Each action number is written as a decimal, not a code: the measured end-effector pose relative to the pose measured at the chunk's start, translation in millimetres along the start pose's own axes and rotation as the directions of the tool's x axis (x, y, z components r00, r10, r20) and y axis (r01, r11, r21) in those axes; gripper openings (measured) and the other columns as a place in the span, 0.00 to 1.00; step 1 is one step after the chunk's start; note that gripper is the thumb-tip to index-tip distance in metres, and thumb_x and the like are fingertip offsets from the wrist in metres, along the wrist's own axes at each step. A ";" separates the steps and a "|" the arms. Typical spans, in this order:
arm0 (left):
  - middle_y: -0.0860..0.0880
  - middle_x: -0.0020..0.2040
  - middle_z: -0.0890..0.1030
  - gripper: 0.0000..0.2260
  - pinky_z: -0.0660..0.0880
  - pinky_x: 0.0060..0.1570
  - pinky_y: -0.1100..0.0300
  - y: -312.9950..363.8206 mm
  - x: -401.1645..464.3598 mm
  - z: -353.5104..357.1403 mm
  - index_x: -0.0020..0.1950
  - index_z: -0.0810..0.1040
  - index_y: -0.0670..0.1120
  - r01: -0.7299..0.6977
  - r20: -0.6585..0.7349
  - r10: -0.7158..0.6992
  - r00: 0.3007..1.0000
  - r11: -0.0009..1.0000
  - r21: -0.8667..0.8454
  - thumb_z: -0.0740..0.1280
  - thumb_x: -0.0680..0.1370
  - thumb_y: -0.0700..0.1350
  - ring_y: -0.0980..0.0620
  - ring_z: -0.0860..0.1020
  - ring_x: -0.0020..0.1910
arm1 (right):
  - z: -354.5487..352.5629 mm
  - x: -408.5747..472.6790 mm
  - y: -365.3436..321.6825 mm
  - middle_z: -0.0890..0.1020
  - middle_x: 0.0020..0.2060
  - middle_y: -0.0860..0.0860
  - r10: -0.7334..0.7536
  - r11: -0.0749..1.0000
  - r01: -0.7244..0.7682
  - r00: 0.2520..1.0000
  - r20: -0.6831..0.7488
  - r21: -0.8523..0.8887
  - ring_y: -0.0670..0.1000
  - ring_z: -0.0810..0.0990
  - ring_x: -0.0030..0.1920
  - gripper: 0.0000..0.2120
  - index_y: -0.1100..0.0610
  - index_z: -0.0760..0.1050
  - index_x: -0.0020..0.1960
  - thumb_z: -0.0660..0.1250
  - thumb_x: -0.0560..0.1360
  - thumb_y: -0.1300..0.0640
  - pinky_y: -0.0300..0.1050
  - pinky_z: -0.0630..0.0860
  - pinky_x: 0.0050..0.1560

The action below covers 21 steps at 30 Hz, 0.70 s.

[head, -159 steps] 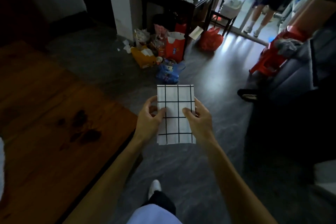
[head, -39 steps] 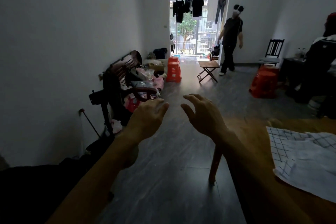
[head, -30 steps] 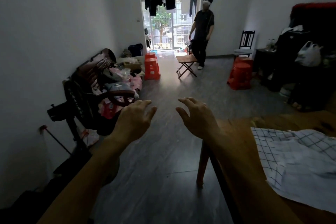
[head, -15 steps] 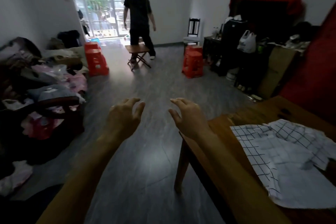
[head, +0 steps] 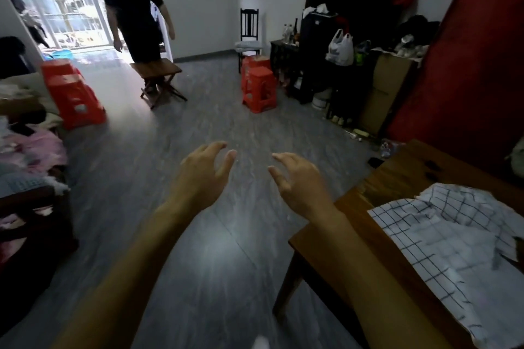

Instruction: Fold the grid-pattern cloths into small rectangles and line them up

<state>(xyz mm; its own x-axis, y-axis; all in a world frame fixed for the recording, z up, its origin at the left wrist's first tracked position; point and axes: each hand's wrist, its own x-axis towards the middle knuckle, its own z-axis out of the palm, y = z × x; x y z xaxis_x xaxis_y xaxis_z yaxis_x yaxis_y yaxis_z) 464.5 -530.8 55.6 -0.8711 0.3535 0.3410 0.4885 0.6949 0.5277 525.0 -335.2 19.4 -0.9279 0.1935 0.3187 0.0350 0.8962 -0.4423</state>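
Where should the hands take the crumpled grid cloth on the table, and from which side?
Probably at its flat near-left edge: the grid cloth lies smooth there by the table edge, while its far part is bunched. The right hand is nearest and, like the left hand, is open and empty, so reach in from the left.

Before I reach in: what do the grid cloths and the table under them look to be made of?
The grid cloths look like thin woven fabric, matte white with dark grid lines; they lie rumpled, with soft creases and a lifted edge. The table looks like wood with a smooth brown finish: its top shows grain and a few dark marks. Whether it is solid or veneered cannot be told.
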 end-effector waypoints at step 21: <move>0.48 0.60 0.80 0.16 0.68 0.54 0.63 -38.6 353.0 152.6 0.63 0.78 0.46 -0.313 0.191 0.344 0.919 0.934 -0.172 0.60 0.80 0.52 0.50 0.77 0.58 | 59.2 282.7 149.8 0.72 0.69 0.49 0.360 0.932 -0.349 0.922 -0.146 0.094 0.51 0.68 0.69 0.21 0.51 0.69 0.70 0.57 0.80 0.44 0.51 0.63 0.70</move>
<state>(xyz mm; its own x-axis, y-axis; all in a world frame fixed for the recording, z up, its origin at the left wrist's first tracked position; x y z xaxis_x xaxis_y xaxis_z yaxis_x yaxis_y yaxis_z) 130.4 -337.2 36.9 -0.6425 0.6837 0.3460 0.7380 0.4305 0.5197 246.0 -169.8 -6.4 -0.7882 0.5591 0.2570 0.3216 0.7304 -0.6026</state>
